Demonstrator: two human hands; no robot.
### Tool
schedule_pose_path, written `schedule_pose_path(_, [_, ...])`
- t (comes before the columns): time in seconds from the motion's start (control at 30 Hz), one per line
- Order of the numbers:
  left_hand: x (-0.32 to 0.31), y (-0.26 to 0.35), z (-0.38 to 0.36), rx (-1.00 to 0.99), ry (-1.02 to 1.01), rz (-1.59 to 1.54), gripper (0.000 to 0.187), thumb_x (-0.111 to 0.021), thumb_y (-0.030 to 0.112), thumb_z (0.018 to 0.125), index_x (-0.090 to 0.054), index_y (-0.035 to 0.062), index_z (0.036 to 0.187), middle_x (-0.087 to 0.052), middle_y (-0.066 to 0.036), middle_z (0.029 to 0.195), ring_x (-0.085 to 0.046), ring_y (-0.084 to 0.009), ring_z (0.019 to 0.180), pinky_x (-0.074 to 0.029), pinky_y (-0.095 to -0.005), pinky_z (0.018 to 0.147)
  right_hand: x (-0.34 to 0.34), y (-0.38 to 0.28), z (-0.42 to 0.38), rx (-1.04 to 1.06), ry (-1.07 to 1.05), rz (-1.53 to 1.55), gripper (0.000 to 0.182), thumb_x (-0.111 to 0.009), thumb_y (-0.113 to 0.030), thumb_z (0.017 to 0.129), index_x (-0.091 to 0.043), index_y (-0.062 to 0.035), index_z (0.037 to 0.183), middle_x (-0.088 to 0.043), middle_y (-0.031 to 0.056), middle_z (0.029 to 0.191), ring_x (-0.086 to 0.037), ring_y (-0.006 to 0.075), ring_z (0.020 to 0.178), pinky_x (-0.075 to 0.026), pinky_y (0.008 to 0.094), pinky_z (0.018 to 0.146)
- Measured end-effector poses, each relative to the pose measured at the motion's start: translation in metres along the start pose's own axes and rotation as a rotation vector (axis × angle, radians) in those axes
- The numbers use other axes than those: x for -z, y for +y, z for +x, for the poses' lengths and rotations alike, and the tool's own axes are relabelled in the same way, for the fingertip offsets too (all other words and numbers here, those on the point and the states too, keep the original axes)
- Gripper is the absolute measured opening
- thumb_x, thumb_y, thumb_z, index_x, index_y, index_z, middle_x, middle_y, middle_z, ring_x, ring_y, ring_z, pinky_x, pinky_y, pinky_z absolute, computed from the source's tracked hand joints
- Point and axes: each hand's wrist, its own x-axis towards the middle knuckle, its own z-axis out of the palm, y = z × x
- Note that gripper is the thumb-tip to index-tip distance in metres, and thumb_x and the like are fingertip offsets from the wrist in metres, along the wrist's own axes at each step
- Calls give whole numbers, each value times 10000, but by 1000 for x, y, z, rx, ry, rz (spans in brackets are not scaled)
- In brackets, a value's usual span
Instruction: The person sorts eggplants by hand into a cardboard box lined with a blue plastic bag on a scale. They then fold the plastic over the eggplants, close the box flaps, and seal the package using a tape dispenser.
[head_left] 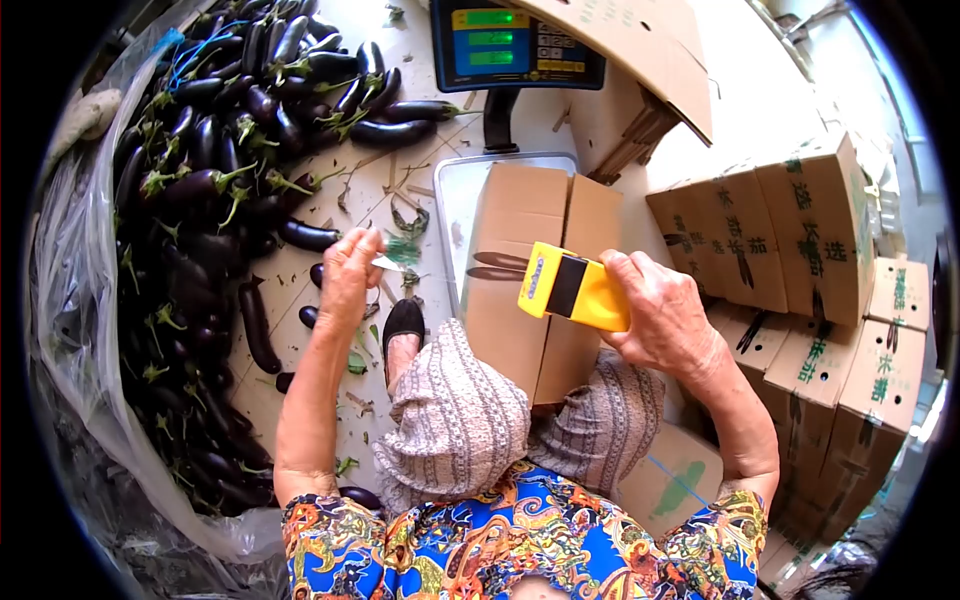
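Observation:
My right hand (665, 312) grips a yellow tape dispenser (606, 298) with a black band, above a cardboard box (505, 325). The box stands in front of my knees on the scale's metal platform (450, 225), with a seam running along its top. To the left of the box my left hand (353, 268) is raised, fingers pinched together. A small pale, pointed scrap (387, 264) shows at its fingertips, too small to name for certain. A heap of dark purple eggplants (205, 270) lies to the left of that hand.
A digital scale display (500, 45) with green digits stands at the top. Flattened cardboard (640, 50) leans beside it. Printed boxes (770, 235) are stacked on the right. Clear plastic sheeting (85, 300) borders the eggplants. Stems and leaf scraps litter the tiled floor.

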Motion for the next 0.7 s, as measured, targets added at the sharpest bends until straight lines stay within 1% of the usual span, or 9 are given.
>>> schedule_pose_path(0.17, [-4,-28,4,40,-22,-19,241,-534,221,1023,-596,69,846,-539,38,763,-341,-20,519,-274,-185,452,2,-4,7,-45,-69,-44,672,-819,-149,623,-486,-34,1195,-581,176,900,-645,354,822,-544,428,712])
schedule_pose_path(0.2, [-7,-29,4,85,-4,-32,275,-527,233,1025,-594,73,812,-524,47,716,-332,-19,532,-278,-196,468,2,-5,8,-44,-80,-55,669,-820,-156,625,-487,-35,1193,-582,177,898,-645,354,821,-544,428,713])
schedule_pose_path(0.3, [-9,-55,10,32,72,156,317,-535,250,1019,-586,59,772,-519,39,653,-365,-46,547,-316,-237,495,1,-7,14,-49,-94,-71,659,-819,-173,636,-487,-37,1190,-582,177,895,-645,352,819,-543,429,715])
schedule_pose_path(0.37, [-12,-76,15,-149,144,484,315,-547,246,1003,-584,23,784,-557,-51,617,-498,-136,568,-409,-323,551,-3,-8,19,-50,-91,-69,655,-818,-183,640,-489,-36,1187,-582,174,890,-645,350,815,-542,428,710])
schedule_pose_path(0.43, [-24,-89,18,-289,197,605,313,-538,240,1002,-578,30,773,-588,-114,627,-578,-238,567,-438,-368,560,-5,-8,20,-52,-81,-67,653,-817,-191,638,-493,-35,1183,-582,170,881,-644,346,808,-541,426,698])
schedule_pose_path(0.47, [-29,-95,19,-337,214,708,314,-524,245,1005,-563,48,763,-601,-155,638,-615,-341,594,-455,-420,567,-6,-7,20,-45,-67,-67,648,-817,-197,637,-500,-34,1178,-580,166,874,-644,342,796,-539,422,688])
schedule_pose_path(0.5, [-34,-105,21,-373,208,807,284,-512,253,1006,-560,71,794,-605,-162,630,-615,-379,585,-473,-465,556,-7,-7,20,-38,-52,-67,643,-817,-203,635,-507,-33,1173,-578,162,866,-643,339,784,-538,418,678])
schedule_pose_path(0.63, [-67,-142,25,-410,116,963,242,-502,276,1002,-564,97,851,-611,-194,636,-631,-412,606,-503,-524,551,-12,-4,19,-22,-10,-55,629,-816,-222,629,-534,-32,1158,-572,147,841,-639,324,731,-532,401,645])
schedule_pose_path(0.7, [-76,-154,24,-336,60,1006,245,-482,274,1003,-609,99,887,-609,-193,681,-628,-421,650,-504,-508,575,-13,-2,17,-10,21,-43,601,-802,-207,632,-546,-31,1147,-565,139,825,-633,311,701,-528,393,632])
